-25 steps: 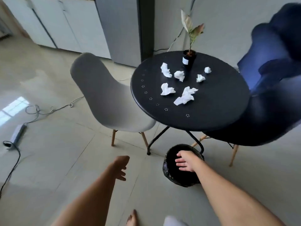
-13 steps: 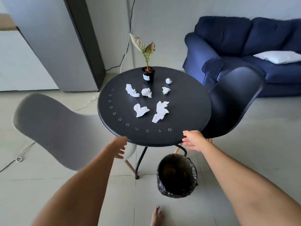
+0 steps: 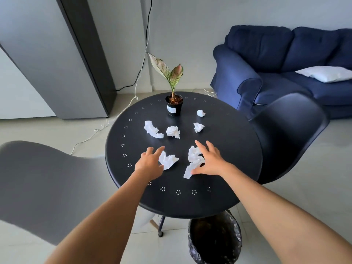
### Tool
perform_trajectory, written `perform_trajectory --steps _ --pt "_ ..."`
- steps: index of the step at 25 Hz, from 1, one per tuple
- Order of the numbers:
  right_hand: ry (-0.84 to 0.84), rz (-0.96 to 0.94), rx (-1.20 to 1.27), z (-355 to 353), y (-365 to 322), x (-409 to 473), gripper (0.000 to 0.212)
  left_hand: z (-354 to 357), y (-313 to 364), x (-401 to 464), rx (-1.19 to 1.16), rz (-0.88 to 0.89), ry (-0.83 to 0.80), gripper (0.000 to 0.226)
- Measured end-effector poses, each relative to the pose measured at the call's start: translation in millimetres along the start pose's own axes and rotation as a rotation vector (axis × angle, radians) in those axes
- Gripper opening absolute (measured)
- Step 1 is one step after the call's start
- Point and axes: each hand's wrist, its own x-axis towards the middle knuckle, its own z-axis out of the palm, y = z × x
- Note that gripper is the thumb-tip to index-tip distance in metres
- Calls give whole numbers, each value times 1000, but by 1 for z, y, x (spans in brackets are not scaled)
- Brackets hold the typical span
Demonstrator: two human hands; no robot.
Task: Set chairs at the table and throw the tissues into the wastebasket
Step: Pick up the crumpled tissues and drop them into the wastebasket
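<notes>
Both hands are open over the table (image 3: 219, 202). The left hand (image 3: 149, 164) touches one tissue (image 3: 168, 161), and the right hand (image 3: 211, 161) lies on a bigger tissue (image 3: 193, 161). Best to squeeze each one tight, then drop them in the bin (image 3: 214, 242) below. The pot (image 3: 174, 107) has a white label, too small to read.

**Tissues on table, chairs at either side**

From my remote view, the table (image 3: 219, 168) stands at centre, one chair (image 3: 38, 187) to its left and another chair (image 3: 289, 134) to its right. A plant (image 3: 173, 105) sits at the table's far side, with tissues (image 3: 153, 129) scattered nearer me. My left hand (image 3: 149, 164) and right hand (image 3: 211, 161) lie over the two nearest. The wastebasket (image 3: 215, 242) stands on the floor before the table; a sofa (image 3: 276, 69) lies behind right.
</notes>
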Motion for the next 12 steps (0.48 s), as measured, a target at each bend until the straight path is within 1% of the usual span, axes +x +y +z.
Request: perform_trajectory --steps 3,6,8,12 --pt "-43 -5 -156 18 -4 18 117 2 1 21 205 173 -100 71" --pt "-83 32 -151 31 -4 27 110 15 1 32 259 247 -190 62" --pt "-48 54 -113 35 -4 30 94 24 -1 33 245 250 -169 52" --pt "112 57 -101 40 -10 23 44 33 -2 32 222 267 -103 38"
